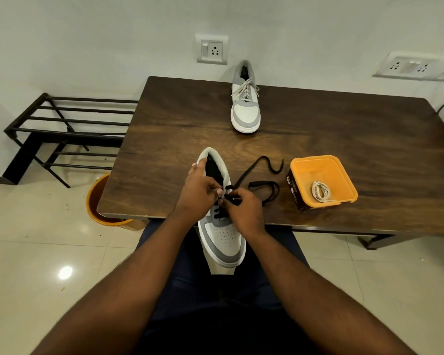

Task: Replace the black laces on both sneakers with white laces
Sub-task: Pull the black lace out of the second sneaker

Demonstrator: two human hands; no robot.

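We saw the dark wooden surface (331, 129) filling the scene beyond our hands, with a black metal rack (62, 126) off to the far left of them and an orange bucket (98, 201) on the floor just below the left wrist. Well ahead of both hands stood the far sneaker (245, 108), already threaded with a white lace. The near sneaker (222, 237) lay between our hands, half on the surface edge and half over our lap, its long axis running away from us with the toe toward our body and the heel pointing forward.

Our left hand (199, 190) curled round the collar and upper eyelet side, fingers wrapped on the sneaker to steady it. Our right hand (242, 211) pinched the black lace (260, 187) at the upper eyelets, fingertips pressed together on it. The freed part of that lace trailed out to the right of the right hand, looping across the surface. Farther right again sat the orange tub (323, 180) with the coiled white lace (321, 192) inside.

We judged the lower crossings were still threaded, just under our fingers toward the toe, so the next pull ran along the shoe's length and fell to the right hand, which was also the nearer one to the tub.
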